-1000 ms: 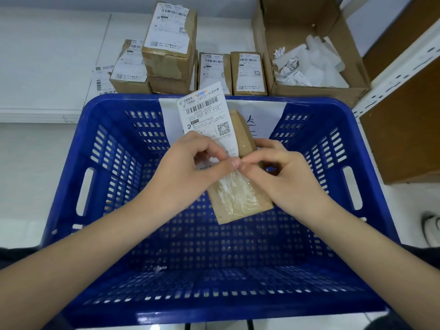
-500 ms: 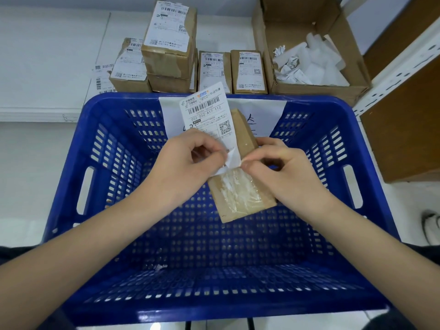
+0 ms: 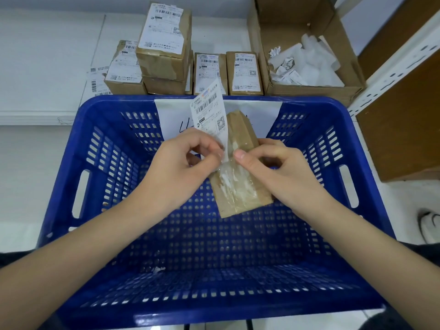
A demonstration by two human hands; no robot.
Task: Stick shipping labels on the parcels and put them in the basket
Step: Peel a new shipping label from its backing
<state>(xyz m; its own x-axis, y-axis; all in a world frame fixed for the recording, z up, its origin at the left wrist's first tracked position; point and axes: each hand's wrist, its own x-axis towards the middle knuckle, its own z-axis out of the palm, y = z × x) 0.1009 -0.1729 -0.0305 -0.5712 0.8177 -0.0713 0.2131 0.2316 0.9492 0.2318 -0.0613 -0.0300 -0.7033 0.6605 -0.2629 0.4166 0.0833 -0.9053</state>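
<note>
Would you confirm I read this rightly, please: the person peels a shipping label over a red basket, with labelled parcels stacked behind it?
Not quite: the basket is blue, not red, as the head view shows. The rest holds: the left hand and right hand peel the shipping label over it, with labelled parcels stacked behind.

Arms: bare to past the elbows, no sleeves showing
Left hand [image 3: 176, 167]: bare, no rings
Right hand [image 3: 281, 171]: bare, short nails
</note>
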